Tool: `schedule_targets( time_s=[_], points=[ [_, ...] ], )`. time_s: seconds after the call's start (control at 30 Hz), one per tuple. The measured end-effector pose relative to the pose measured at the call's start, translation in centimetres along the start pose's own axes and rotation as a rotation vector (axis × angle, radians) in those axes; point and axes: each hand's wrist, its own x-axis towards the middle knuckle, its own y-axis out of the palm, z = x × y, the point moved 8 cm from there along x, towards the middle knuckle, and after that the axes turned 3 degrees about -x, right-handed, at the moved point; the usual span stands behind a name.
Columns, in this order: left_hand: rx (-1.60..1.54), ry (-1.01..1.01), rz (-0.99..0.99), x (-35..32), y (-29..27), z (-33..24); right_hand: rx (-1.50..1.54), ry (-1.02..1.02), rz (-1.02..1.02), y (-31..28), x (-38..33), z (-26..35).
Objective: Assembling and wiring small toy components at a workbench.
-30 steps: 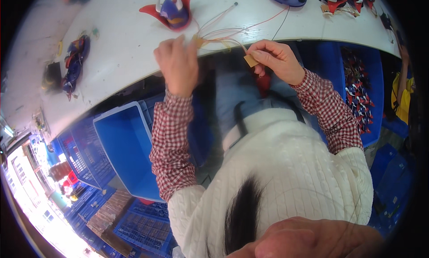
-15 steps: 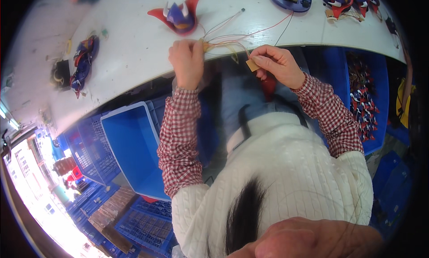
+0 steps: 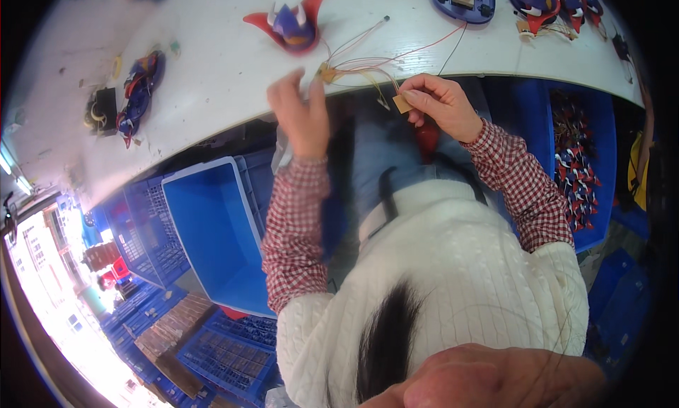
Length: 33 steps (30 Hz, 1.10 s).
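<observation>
My right hand (image 3: 447,105) pinches a small square tan board (image 3: 402,103) between thumb and fingers, just off the table's front edge. Thin wires run from it to a small yellowish wired part (image 3: 326,73) lying at the edge of the white table (image 3: 233,83). Beside that part is my left hand (image 3: 300,112), thumb and fingers apart, with nothing seen in it. Behind it on the table rests a purple toy head (image 3: 290,27) with white horns and a red winged collar. Red and dark wires lead toward a purple oval base (image 3: 462,1) farther right.
Several purple-and-red toy pieces (image 3: 541,1) lie at the back right, others (image 3: 138,90) at the left. A blue bin (image 3: 212,231) stands below the table on the left. On the right a blue crate (image 3: 601,167) holds many small toy parts.
My left hand has let go of the yellowish wired part and opened, its fingers spreading. The right hand keeps the tan board in nearly the same place. The view has shifted slightly.
</observation>
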Motion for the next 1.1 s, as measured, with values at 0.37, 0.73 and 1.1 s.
schedule_targets(
  time_s=[0.37,0.73,1.1],
  points=[
    [-0.411,-0.439,0.191,-10.0,5.9,1.6,0.006,0.022,0.010,0.2,0.0,0.1],
    [-0.238,0.146,0.118,-4.7,3.2,-5.6,-0.745,-0.299,-0.076,-0.3,-1.3,2.9],
    [-0.143,0.503,0.431,7.0,14.3,-10.7,-1.247,-0.627,-0.638,-13.2,4.9,13.2]
  ],
)
